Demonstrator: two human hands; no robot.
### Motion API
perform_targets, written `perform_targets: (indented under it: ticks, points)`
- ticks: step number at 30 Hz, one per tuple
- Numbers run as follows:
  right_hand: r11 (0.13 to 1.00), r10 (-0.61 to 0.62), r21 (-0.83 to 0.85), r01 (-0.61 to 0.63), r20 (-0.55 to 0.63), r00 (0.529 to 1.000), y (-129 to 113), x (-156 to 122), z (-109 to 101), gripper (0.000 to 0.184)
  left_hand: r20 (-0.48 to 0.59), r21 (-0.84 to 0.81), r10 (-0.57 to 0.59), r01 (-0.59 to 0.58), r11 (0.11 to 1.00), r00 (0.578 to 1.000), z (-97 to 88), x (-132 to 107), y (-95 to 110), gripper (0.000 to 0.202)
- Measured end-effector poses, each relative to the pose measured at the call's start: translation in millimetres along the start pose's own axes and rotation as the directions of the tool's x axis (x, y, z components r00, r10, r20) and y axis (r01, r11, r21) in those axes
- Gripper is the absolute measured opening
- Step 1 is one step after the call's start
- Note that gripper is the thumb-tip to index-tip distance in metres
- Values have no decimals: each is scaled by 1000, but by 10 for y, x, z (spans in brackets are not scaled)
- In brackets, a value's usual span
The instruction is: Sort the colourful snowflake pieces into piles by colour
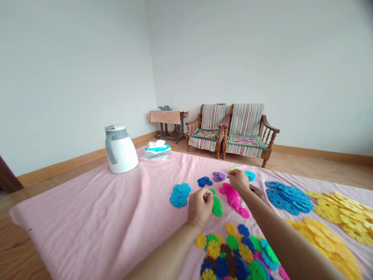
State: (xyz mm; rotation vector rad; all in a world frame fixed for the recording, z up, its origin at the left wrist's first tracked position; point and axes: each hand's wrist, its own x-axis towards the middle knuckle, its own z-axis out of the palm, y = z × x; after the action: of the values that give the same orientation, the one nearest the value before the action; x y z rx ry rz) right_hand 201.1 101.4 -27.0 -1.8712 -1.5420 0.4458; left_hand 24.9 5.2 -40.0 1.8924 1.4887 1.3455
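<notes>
My left hand [200, 208] is closed, thumb against curled fingers, with a bit of a green flower-shaped plastic disc [211, 191] showing at its fingertips. Just right of it lies a small pile of green discs [217, 207]. Farther out, my right hand [239, 180] is closed in a pinch beside a yellow-green disc [233, 168]; what it pinches is hidden. Around the hands lie purple discs [218, 176], dark blue discs [204, 181], pink discs [233, 198], light blue discs [180, 195] and brown discs [255, 191], the last partly behind my right forearm.
Mixed discs [233, 256] lie nearest me on the pink cloth [116, 225]. Large blue [288, 197] and yellow discs [346, 214] are heaped at the right. A white jug [124, 153] and a tissue box [157, 149] stand at the far left, with two chairs [246, 124] beyond.
</notes>
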Motion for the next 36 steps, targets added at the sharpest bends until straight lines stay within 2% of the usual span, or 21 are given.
perform_targets:
  ticks: [5,10,14,17,20,24,27,31,36]
  points:
    - [997,-73,31,73,-1,997,225,-362,-280,11,-5,8,24,-24,1000,1000,-23,-2,50,14]
    - [985,-163,66,159,57,985,480,-816,-623,11,0,24,47,-47,999,999,-16,3,45,15]
    - [971,-237,83,225,182,954,529,-1111,-864,8,-8,30,40,-39,999,999,-18,15,44,15]
    - [949,-315,83,305,334,888,448,-1317,-959,8,-24,19,34,-34,999,999,-20,31,18,16]
    - [932,-351,61,358,399,847,346,-1488,-962,13,-58,-2,10,-11,1000,998,-19,52,-32,18]
    - [924,-362,32,382,403,841,254,-1612,-911,26,-67,-22,-2,1,1000,998,-20,68,-75,17]
    - [921,-361,16,389,409,838,210,-1645,-880,26,-55,-11,12,-13,1000,998,-26,54,-48,18]
    - [934,-335,-2,356,340,879,188,-1641,-794,20,-10,-20,54,-55,998,998,-30,1,50,17]
    - [957,-288,62,282,140,947,308,-1520,-670,12,144,-40,150,-146,989,978,1,-99,208,13]
